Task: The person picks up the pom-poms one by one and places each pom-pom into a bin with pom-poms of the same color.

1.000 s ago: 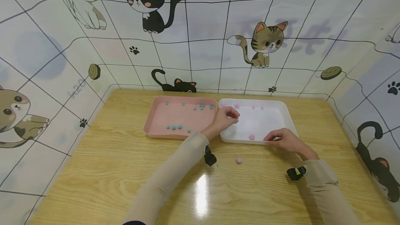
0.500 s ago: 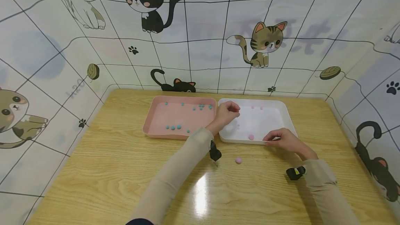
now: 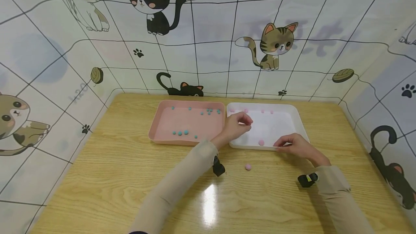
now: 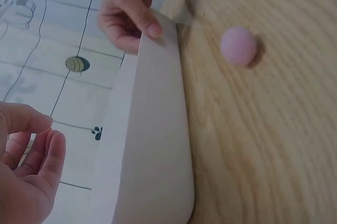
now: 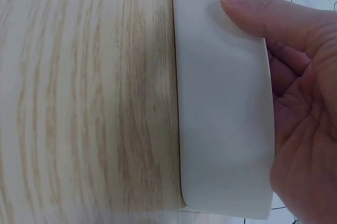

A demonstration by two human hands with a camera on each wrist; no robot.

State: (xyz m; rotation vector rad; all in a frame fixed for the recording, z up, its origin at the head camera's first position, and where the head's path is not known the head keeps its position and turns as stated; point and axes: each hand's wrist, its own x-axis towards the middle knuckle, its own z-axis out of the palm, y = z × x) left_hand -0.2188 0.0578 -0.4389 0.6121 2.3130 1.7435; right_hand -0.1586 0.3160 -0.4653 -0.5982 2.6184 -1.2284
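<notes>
My left hand (image 3: 236, 125) hovers above the left part of a white tray (image 3: 276, 127), fingers curled and thumb tip close to the index fingertip. In the left wrist view, that hand (image 4: 31, 161) shows nothing between its fingertips. My right hand (image 3: 297, 145) grips the tray's near rim, right of its middle; in the right wrist view the thumb (image 5: 247, 13) presses the outer wall and the other fingers are inside. Small pink balls (image 3: 262, 111) lie along the tray's far side. A larger pink ball (image 3: 261, 142) sits near its front wall.
One pink ball (image 3: 248, 167) lies on the wooden table (image 3: 130, 183) in front of the white tray. Left of that tray, nearly touching it, stands a pink tray (image 3: 182, 120) with several small teal balls (image 3: 186, 132). A wall with printed cats rises behind the table.
My left hand moved away over the tray's far side, then back toward me, uncovering the pink balls at the far left. The right hand kept its grip on the rim.
</notes>
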